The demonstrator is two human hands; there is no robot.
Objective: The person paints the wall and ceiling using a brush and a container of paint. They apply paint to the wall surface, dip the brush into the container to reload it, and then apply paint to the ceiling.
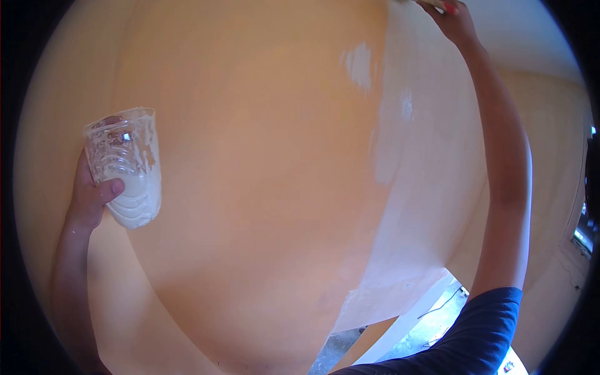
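On the left, my left hand point(90, 194) is wrapped round a clear plastic container point(134, 169), its thumb across the front. White paint fills the lower part, and smears coat the inner walls. Up at the top right, my right hand point(455, 24) grips a paintbrush point(437, 5) with a red mark on its handle. The bristles are near the frame's top edge, against the wall, and only partly visible. The wall point(262, 156) is orange, with a white-painted band point(425, 150) on its right side and a white patch point(359, 67) beside that band.
Below the wall's lower right edge, a floor point(431, 319) shows with a dark cable on it. A window-like opening point(585, 234) is at the far right. A pale curved surface point(144, 306) runs along the lower left.
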